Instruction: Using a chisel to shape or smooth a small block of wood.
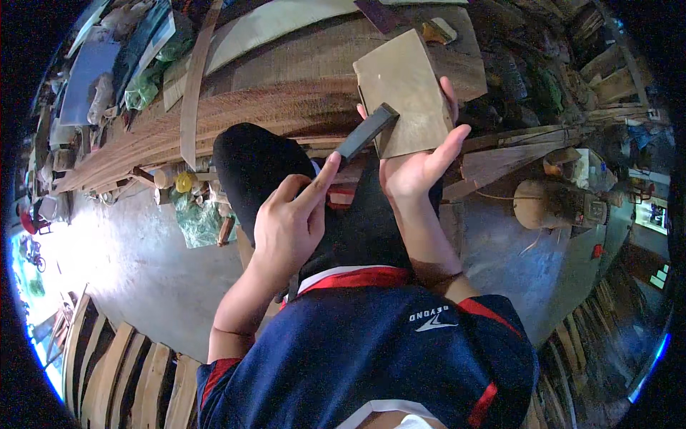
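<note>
A dark, flat steel chisel [363,136] slants up from my left hand [291,214], its far end lying on a tan whetstone [409,86]. My left index finger stretches along the metal, while the other fingers curl round its near part; any handle is hidden. The block-shaped stone rests on the palm of my right hand [418,168], tilted, with fingers round its sides and the thumb standing away from its near right corner. Both things are held above my lap, in front of a wooden plank bench [300,96].
Offcuts and a small wood-and-metal piece [439,31] lie on the bench. A narrow wood strip [194,93] crosses its left part. Green plastic [204,222] lies on the concrete floor [143,264]. A round wooden block [539,204] stands at right, and boards [128,375] lean behind me.
</note>
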`<action>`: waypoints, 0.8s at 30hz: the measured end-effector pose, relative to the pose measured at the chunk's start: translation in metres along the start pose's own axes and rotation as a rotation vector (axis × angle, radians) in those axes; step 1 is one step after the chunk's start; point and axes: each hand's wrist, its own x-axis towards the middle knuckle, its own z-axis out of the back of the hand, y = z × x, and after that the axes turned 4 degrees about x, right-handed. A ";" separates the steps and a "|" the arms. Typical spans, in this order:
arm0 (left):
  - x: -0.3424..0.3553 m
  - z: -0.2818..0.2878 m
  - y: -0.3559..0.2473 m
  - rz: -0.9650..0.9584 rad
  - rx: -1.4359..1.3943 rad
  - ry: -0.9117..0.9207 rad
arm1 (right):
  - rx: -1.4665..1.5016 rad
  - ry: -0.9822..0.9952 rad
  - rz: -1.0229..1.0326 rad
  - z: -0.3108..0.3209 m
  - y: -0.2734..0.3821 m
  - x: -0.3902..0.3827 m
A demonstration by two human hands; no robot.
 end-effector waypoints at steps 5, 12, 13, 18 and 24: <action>-0.003 -0.010 -0.003 0.017 -0.021 0.007 | -0.023 -0.092 0.023 -0.004 0.006 -0.004; 0.020 -0.012 -0.022 0.065 -0.171 -0.088 | -0.120 -0.140 0.119 -0.004 -0.004 -0.024; 0.020 -0.012 -0.021 0.055 -0.190 -0.080 | -0.129 -0.153 0.115 -0.004 -0.005 -0.022; 0.003 -0.008 -0.023 0.037 -0.137 0.037 | -0.061 -0.144 0.090 0.002 0.010 -0.005; 0.010 -0.010 -0.021 -0.010 -0.077 -0.025 | -0.126 -0.179 0.133 -0.007 0.008 -0.014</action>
